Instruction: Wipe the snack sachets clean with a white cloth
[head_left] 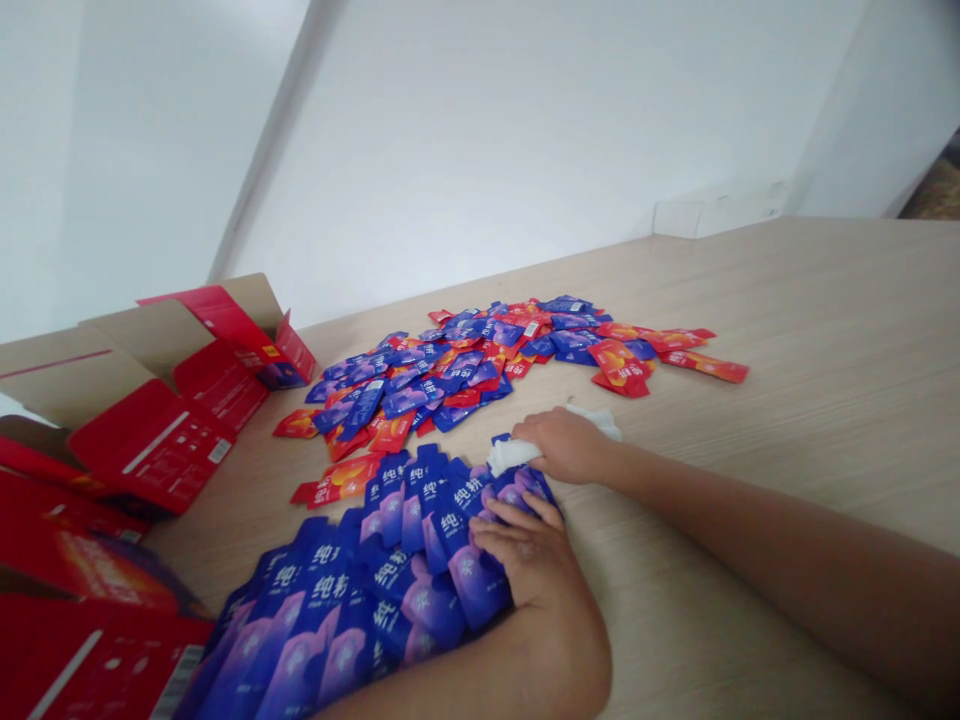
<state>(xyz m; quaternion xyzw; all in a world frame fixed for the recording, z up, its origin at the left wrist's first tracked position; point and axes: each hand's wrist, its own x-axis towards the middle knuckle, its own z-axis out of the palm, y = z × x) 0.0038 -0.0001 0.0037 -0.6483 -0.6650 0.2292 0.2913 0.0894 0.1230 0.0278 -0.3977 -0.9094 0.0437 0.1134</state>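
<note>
Several blue-purple pouches (330,610) lie overlapping in rows on the table before me. My left hand (525,550) rests on the pouches at the right end of these rows, with its fingers spread out flat. Just beyond it, my right hand (562,445) is closed around a crumpled white cloth (514,455), whose ends stick out on both sides of the fist. The cloth touches the top of a pouch under it. Part of that pouch is hidden by the cloth and my hands.
A loose heap of blue and red-orange pouches (450,365) spreads across the table (787,400) farther back. Open red cartons (161,450) stand along the left side. At the back, a white box (716,210) sits against the pale wall (525,130).
</note>
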